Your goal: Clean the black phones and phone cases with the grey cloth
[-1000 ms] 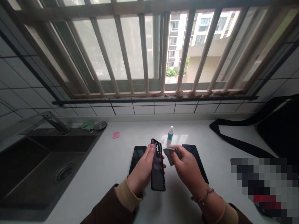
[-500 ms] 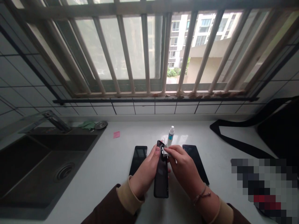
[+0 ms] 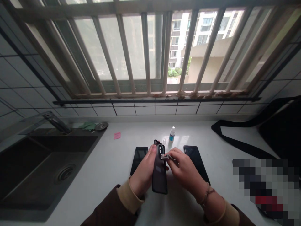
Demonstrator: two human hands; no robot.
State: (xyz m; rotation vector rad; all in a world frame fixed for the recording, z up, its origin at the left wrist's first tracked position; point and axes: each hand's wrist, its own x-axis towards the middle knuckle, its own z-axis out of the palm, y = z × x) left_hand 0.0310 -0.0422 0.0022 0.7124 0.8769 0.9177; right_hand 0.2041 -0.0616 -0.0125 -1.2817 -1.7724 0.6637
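My left hand (image 3: pixel 145 166) grips a dark, see-through phone case (image 3: pixel 160 175) by its side, thumb on the back near the top. Its camera cutouts (image 3: pixel 160 149) face me; light spots show in them, and whether a phone sits inside I cannot tell. Between the fingertips of my right hand (image 3: pixel 184 166) a small folded grey cloth (image 3: pixel 167 156) is pinched, its tip at the case just below the cutouts. Behind the case stands a small white bottle (image 3: pixel 172 134) with a blue label, a little white cap (image 3: pixel 164 141) beside it.
Black phones lie on the white counter, one to the left (image 3: pixel 139 158) and one to the right (image 3: pixel 196 161). A pink note (image 3: pixel 117 135) is farther left. The sink (image 3: pixel 47 169) takes up the left side; a black strap (image 3: pixel 235 141) and bag occupy the right. Window bars rise behind.
The phone case has shifted slightly left and up, uncovering its camera cutouts. My right hand has drawn the cloth off the cutouts, a little downward.
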